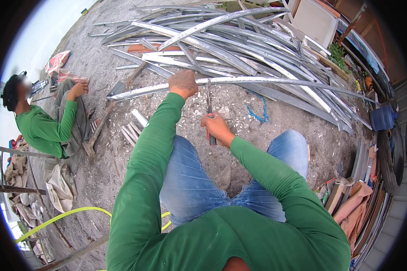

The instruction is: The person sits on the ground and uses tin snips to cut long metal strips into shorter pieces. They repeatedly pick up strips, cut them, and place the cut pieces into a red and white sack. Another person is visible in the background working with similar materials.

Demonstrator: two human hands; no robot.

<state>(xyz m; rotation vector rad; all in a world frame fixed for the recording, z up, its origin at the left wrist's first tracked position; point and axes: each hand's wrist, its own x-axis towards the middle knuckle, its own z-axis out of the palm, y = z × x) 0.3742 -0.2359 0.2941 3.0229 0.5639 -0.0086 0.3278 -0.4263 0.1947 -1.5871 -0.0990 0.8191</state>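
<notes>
Firmly closed, the left hand has its fist around a metal strip, while the right hand wraps a hand tool with red-and-black handles. And where's that strip? Along the near side of the pile of metal strips, its right-hand length crossing over the pile's near right part. Long, thin, gently bowed: light for its length, I'd judge, springy rather than brittle, likely to whip at the far ends. Smooth metal could slide in bare skin, and those edges may be sharp, so a hold on the flat faces, close to the tool, looks soundest. Now the pose! Left arm reaching nearly straight toward the pile, back of the hand up. Right arm bent, its hand farther from the pile, tool pointing at it. Tool head right at the strip; whether it bites, I can't tell.
</notes>
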